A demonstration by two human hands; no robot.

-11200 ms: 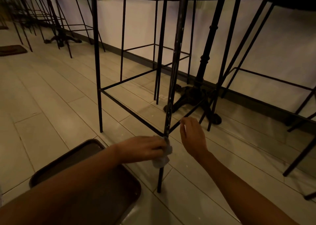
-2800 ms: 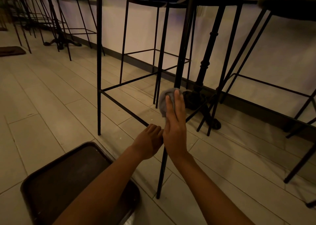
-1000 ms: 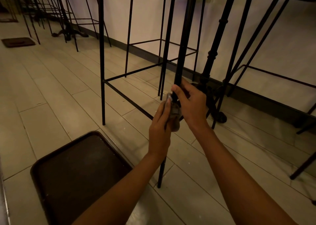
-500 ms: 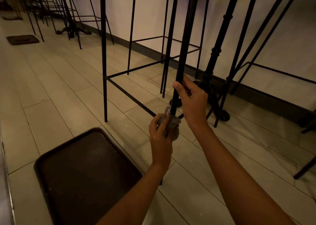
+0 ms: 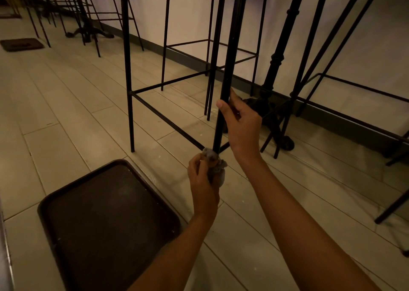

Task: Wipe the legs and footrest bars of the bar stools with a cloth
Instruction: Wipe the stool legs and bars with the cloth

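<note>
The cloth (image 5: 213,164), judged soft and limp, is bunched by the left hand (image 5: 202,180) around the rigid stool leg (image 5: 225,69) at the footrest bar (image 5: 168,120) joint, the leg being gripped higher by the right hand (image 5: 241,122).

left hand (image 5: 201,181): bare, we see plain skin over the back and the fingers
right hand (image 5: 242,127): bare too; we note a short, trimmed thumbnail (image 5: 219,103)
left forearm (image 5: 177,246): bare from wrist to the bottom frame edge
right forearm (image 5: 298,224): bare likewise, wrist to frame edge
finer marks: light is dim, we can't tell
</note>
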